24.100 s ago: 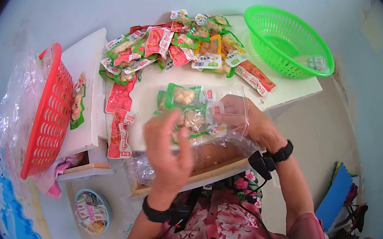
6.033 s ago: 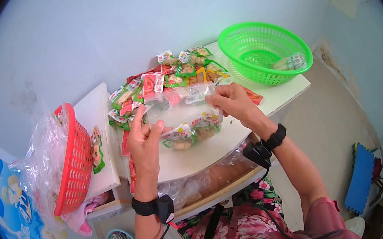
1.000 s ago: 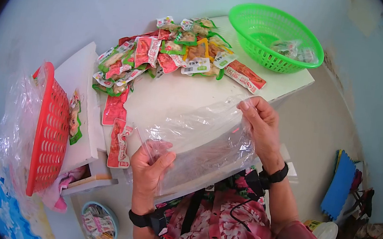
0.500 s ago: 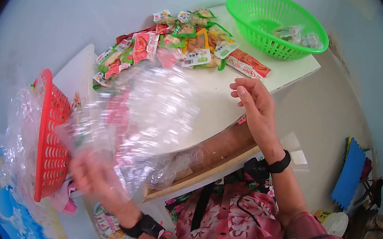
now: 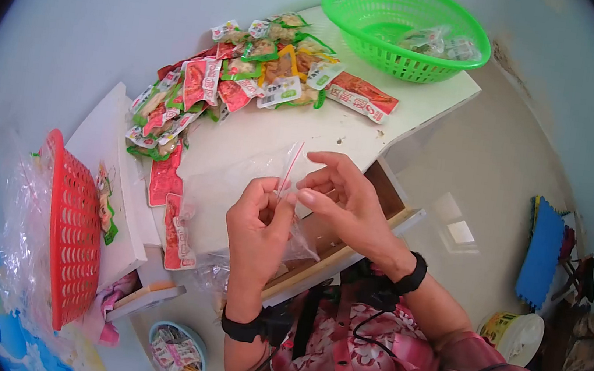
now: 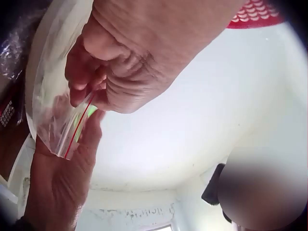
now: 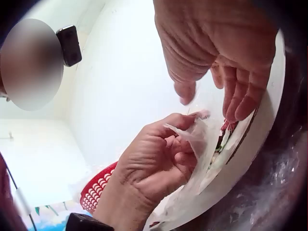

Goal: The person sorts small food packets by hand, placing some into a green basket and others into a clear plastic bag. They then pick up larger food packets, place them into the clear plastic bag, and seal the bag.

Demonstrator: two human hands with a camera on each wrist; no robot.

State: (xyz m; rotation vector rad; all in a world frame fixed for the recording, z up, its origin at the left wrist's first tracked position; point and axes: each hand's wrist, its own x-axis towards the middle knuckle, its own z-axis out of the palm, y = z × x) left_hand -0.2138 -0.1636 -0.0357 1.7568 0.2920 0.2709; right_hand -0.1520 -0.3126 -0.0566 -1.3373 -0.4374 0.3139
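My left hand [image 5: 259, 222] pinches a clear zip bag [image 5: 289, 162] near its red-striped mouth, over the front of the white table. The bag looks flat, and its film trails left across the tabletop. Beside the mouth, my right hand [image 5: 353, 211] has its fingers loosely bent and apart. In the right wrist view, a gap shows between the right thumb and fingers, while the left hand [image 7: 156, 166] grips the film [image 7: 204, 149]. From the left wrist, the red strip [image 6: 79, 126] runs between both hands.
Snack packets [image 5: 240, 71] are heaped at the table's back. A green basket [image 5: 401, 61] with filled clear bags [image 5: 440, 44] stands back right. A red basket [image 5: 76, 232] leans at left with plastic film [image 5: 14, 225]. An open drawer [image 5: 329, 252] lies below the hands.
Earlier, a bag with packets was between the hands; the green basket has since gained a filled bag. The flat bag swung left in the left hand, then came back beside the right hand.
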